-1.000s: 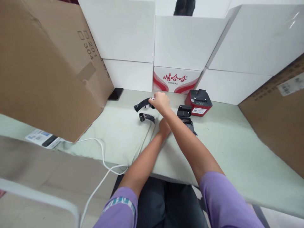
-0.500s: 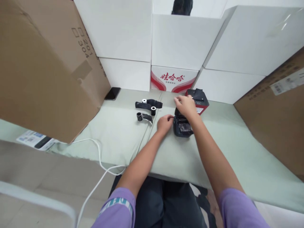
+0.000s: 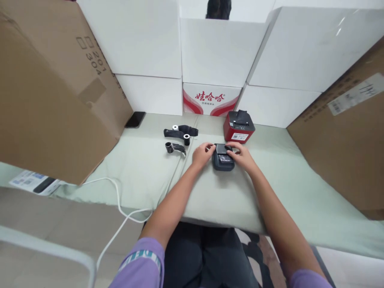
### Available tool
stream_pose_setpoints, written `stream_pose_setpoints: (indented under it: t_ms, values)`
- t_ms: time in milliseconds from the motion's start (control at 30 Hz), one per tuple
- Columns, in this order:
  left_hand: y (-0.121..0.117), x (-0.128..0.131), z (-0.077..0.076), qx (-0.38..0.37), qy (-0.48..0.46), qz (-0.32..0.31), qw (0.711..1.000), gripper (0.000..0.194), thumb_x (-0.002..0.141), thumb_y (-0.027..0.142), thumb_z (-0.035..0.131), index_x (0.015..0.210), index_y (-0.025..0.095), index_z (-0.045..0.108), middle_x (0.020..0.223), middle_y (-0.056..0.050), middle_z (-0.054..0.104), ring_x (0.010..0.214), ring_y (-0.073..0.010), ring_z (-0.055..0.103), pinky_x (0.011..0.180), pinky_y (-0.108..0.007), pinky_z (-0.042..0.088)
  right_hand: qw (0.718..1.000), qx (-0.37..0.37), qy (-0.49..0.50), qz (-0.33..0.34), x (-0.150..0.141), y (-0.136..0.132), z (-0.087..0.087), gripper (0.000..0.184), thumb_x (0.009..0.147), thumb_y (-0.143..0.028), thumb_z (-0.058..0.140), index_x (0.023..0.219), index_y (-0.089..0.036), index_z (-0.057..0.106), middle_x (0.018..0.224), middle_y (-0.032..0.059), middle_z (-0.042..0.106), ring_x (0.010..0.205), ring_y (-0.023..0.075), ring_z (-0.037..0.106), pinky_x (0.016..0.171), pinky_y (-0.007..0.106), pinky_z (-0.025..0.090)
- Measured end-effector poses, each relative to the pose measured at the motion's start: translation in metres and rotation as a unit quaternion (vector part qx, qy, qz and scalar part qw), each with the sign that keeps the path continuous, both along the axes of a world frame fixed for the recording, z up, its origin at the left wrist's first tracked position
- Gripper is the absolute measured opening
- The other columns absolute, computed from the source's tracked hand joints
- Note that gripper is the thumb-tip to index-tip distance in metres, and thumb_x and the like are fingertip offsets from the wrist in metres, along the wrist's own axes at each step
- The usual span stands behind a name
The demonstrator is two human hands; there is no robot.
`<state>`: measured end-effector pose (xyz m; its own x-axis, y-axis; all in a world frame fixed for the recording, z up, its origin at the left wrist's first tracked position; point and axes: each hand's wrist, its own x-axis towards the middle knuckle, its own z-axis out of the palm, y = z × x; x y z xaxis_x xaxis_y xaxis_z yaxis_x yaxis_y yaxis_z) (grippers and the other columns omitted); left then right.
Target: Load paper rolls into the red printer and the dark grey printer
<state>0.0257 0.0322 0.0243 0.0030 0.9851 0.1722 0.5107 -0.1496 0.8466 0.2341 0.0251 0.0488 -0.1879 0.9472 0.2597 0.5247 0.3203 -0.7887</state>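
A small dark portable label printer [image 3: 223, 163] lies on the table in front of me, its lid down and a black strip showing at the slot. My left hand [image 3: 203, 155] holds its left side, thumb and fingers curled at the upper left corner. On the opposite side, my right hand [image 3: 241, 156] grips the right edge, with fingertips over the lid. Just behind stands a red and black printer [image 3: 238, 130] with black strip coming out of its top. Rolls of black ribbon [image 3: 175, 134] lie to the left, partly unwound, beside a shorter piece on a black core [image 3: 169, 147].
White boxes [image 3: 210, 52] wall off the back, with a red-printed carton [image 3: 211, 99] among them. Large brown cartons stand left [image 3: 60, 88] and right [image 3: 345, 140]. A phone [image 3: 135, 119] lies near the left carton. A white cable [image 3: 118, 196] hangs over the front edge.
The label printer's lid has gone from raised to closed. My right hand has come down from the lid's top to the printer's right side. The view has shifted slightly right.
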Motion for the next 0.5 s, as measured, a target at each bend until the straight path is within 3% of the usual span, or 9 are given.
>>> stream_pose_setpoints:
  t_ms: [167, 367, 500]
  values:
    - [0.000, -0.001, 0.004, -0.020, 0.036, -0.050, 0.998, 0.046, 0.092, 0.048, 0.065, 0.133, 0.028, 0.067, 0.128, -0.004, 0.073, 0.113, -0.0225, 0.069, 0.108, -0.035, 0.046, 0.977, -0.108, 0.181, -0.043, -0.004, 0.009, -0.030, 0.062, 0.076, -0.044, 0.070, 0.135, -0.026, 0.060, 0.139, 0.0115, 0.065, 0.133, 0.0286, 0.059, 0.109, 0.047, 0.049]
    - [0.004, -0.005, 0.003, -0.031, 0.042, -0.080, 0.995, 0.057, 0.089, 0.049, 0.069, 0.140, 0.022, 0.064, 0.133, -0.011, 0.070, 0.123, -0.0274, 0.064, 0.108, -0.036, 0.047, 0.969, -0.129, 0.207, -0.039, -0.006, 0.013, -0.029, 0.072, 0.068, -0.038, 0.075, 0.136, -0.023, 0.057, 0.143, 0.0130, 0.062, 0.136, 0.0288, 0.057, 0.115, 0.046, 0.045]
    - [0.001, -0.004, 0.006, -0.038, 0.055, -0.067, 0.996, 0.057, 0.089, 0.050, 0.068, 0.139, 0.024, 0.065, 0.125, -0.011, 0.074, 0.117, -0.0269, 0.067, 0.106, -0.037, 0.048, 0.975, -0.109, 0.159, -0.109, -0.004, -0.006, -0.035, 0.064, 0.081, -0.040, 0.057, 0.142, -0.021, 0.051, 0.139, 0.0160, 0.064, 0.130, 0.0309, 0.061, 0.108, 0.051, 0.050]
